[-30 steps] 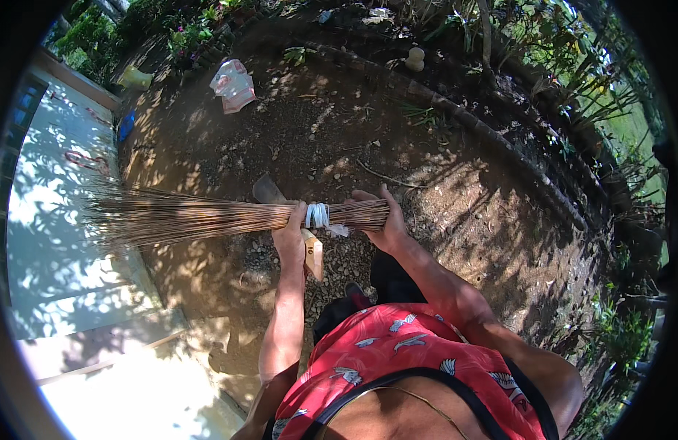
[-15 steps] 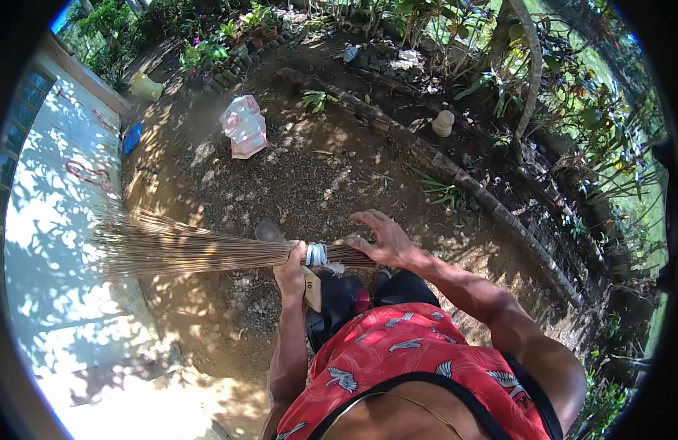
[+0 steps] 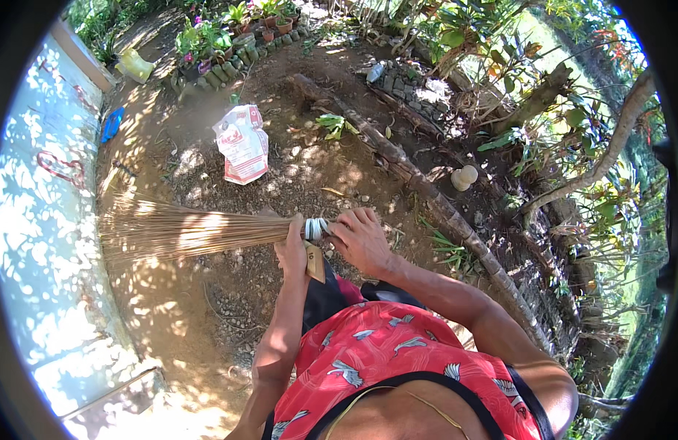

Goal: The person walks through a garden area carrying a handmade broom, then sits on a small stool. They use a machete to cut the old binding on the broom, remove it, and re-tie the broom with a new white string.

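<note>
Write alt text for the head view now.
A person's left hand grips a stick broom and a wooden handle; the right hand is at the broom's white binding. A red-and-white sack lies on dirt ground beyond.

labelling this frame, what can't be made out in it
Head view:
Right end of the twig broom: hidden by the right hand.
Upper part of the wooden piece: behind the left hand and twig broom.
Far left of the pale wall: cut off by the fisheye edge.
</note>
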